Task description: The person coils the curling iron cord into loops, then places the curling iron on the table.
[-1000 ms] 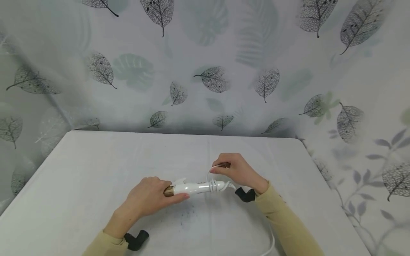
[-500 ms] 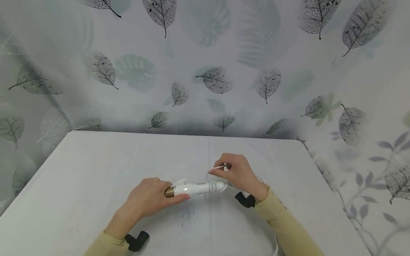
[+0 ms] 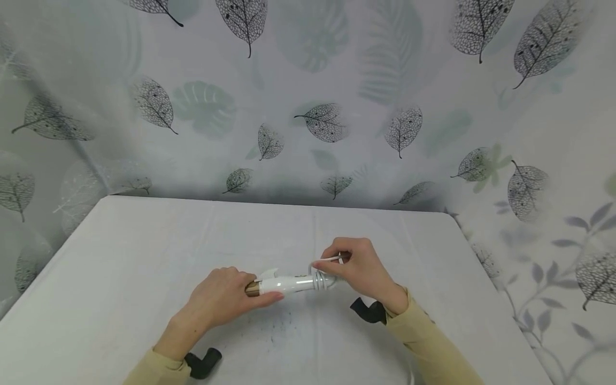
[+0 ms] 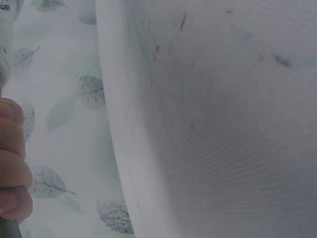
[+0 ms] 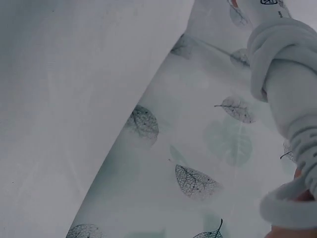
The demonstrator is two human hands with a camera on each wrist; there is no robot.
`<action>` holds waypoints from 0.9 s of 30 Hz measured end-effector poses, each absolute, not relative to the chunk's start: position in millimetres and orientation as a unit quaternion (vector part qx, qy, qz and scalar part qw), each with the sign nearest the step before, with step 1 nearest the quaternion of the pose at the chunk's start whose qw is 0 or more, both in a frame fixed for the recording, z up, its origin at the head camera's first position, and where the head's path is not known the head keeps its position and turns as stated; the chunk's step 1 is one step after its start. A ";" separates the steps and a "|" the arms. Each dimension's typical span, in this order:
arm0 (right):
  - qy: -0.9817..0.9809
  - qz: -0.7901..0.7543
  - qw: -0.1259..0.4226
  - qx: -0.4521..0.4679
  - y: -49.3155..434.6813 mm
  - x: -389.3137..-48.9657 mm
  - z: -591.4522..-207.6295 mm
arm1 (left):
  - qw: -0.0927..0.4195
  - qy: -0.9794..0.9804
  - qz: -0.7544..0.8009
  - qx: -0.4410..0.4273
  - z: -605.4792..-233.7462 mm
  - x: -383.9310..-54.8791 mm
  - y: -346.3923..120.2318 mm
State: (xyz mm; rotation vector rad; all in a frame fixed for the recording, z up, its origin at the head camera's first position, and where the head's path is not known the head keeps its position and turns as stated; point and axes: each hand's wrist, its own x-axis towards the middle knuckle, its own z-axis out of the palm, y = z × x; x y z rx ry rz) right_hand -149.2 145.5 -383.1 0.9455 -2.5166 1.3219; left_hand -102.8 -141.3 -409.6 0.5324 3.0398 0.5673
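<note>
A white-handled curling iron (image 3: 289, 284) with a gold-brown barrel lies sideways above the table, a white lever on its upper side. My left hand (image 3: 218, 297) grips it by the barrel, thumb along the near side. Curled fingers (image 4: 12, 163) of that hand show at the edge of the left wrist view. The white cord (image 5: 282, 44) is wound round the end of the handle (image 5: 292, 94). With fingertips and thumb, my right hand (image 3: 358, 267) pinches a stretch of cord just above that end, which it partly hides.
A white-covered table (image 3: 168, 230) lies beneath both hands, with small dark marks near its middle. Leaf-patterned sheeting (image 3: 308, 80) hangs behind and at the sides. Black curved pieces (image 3: 203, 363) sit at both wrists. Loose cord trails beside the right sleeve (image 3: 428, 337).
My right hand has come down and nearer, bringing the pinched cord over the handle's end. The left hand keeps its grip on the barrel almost unmoved.
</note>
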 end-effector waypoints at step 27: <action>-0.831 0.470 -0.092 0.283 136.1 -118.1 -368.6 | -0.002 0.982 0.156 0.103 -404.6 -107.5 -152.3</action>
